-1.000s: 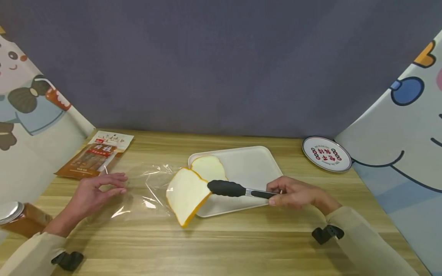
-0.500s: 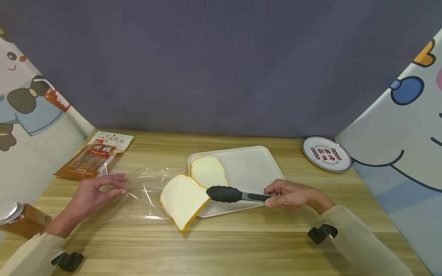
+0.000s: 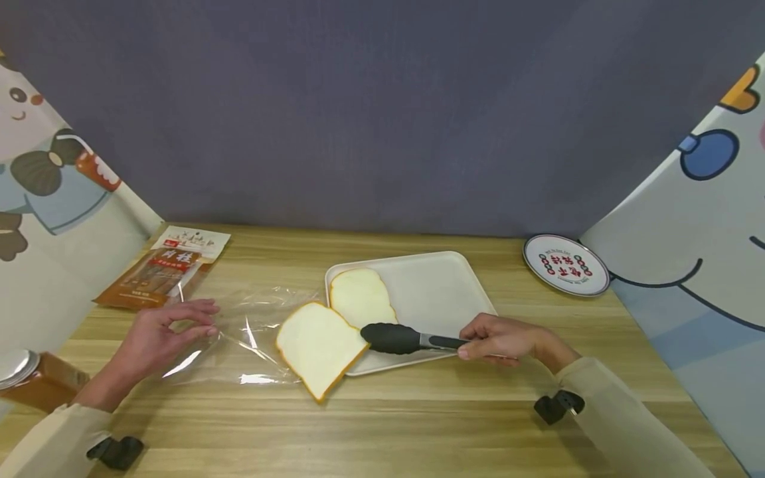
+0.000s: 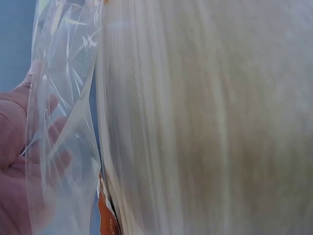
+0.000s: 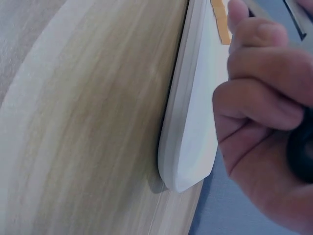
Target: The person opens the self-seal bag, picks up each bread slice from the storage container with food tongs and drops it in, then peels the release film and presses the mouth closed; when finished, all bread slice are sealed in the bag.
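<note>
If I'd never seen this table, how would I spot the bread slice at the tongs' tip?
On the wooden table, find the white tray. A bread slice juts past its left edge, one corner at the tip of the black tongs. Unlike the other slice, it is mostly outside the tray.

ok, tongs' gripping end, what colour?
The tongs' gripping end is black, best seen in the head view.

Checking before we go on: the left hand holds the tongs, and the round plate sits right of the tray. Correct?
Not quite: the head view shows the right hand holding the tongs. The round plate does sit right of the tray.
</note>
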A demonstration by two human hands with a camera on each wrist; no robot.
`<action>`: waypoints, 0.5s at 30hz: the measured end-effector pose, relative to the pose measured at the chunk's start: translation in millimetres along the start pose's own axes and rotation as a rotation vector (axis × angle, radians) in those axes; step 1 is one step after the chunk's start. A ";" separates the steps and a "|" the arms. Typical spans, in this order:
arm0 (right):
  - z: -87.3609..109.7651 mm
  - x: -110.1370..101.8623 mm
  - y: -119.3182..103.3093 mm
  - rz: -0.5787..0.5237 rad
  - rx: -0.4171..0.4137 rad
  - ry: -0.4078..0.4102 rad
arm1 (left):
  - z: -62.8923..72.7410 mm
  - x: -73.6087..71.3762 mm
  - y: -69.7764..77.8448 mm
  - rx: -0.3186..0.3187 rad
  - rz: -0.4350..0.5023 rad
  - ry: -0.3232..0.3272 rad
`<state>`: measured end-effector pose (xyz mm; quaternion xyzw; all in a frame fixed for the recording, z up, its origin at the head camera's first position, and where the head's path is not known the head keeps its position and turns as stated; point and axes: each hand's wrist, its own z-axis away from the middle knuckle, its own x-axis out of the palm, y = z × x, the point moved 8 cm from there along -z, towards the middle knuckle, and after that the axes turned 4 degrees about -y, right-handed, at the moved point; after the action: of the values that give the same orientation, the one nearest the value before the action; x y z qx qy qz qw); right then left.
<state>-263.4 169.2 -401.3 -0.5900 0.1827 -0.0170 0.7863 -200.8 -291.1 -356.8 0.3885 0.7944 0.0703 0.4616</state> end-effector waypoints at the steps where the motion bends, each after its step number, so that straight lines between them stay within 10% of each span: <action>1: 0.1 -0.2 0.7 0.000 0.014 0.003 | 0.0 -0.3 -0.2 0.006 -0.007 0.003; 15: -8.8 14.9 -2.9 -0.058 0.035 -0.032 | 1.2 0.1 1.1 -0.005 -0.011 0.000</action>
<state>-251.6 156.6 -404.7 -0.5813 0.1525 -0.0336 0.7986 -199.3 -290.6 -357.0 0.3831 0.7962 0.0699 0.4630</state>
